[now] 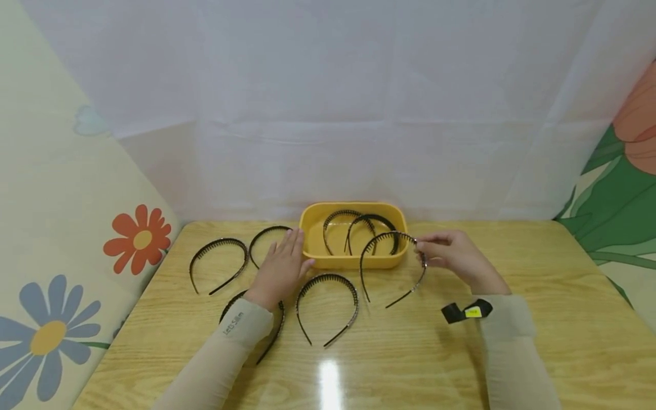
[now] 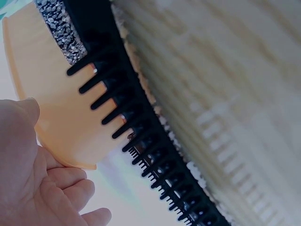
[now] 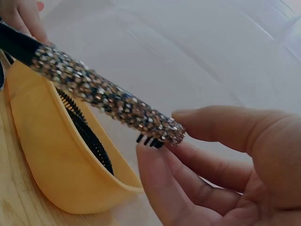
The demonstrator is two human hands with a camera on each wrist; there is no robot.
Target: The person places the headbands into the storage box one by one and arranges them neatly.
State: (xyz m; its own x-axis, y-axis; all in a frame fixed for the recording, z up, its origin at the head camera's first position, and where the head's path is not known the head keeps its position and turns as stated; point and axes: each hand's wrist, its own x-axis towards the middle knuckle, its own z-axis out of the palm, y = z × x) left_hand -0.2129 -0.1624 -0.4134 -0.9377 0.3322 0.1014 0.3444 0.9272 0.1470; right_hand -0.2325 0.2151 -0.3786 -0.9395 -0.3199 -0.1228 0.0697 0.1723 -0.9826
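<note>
My right hand [image 1: 453, 256] pinches a black toothed headband [image 3: 108, 96] covered in glittering stones, thumb on one face and fingers on the other. It is held up by one side of its arc, overlapping the front right of a yellow basket [image 1: 353, 262] in the head view. Two more headbands, one toothed [image 1: 342, 212] and one thicker black band [image 1: 381, 217], lie inside the basket. My left hand [image 1: 282, 267] rests along the basket's left end, fingers extended and thumb near the front corner.
On the wooden table [image 1: 553, 319] lie several headbands: one at far left [image 1: 219, 241], one partly behind my left hand [image 1: 269, 228], one under my left wrist [image 1: 282, 319] and one in front of the basket [image 1: 328, 277]. A white cloth [image 1: 307, 114] hangs behind.
</note>
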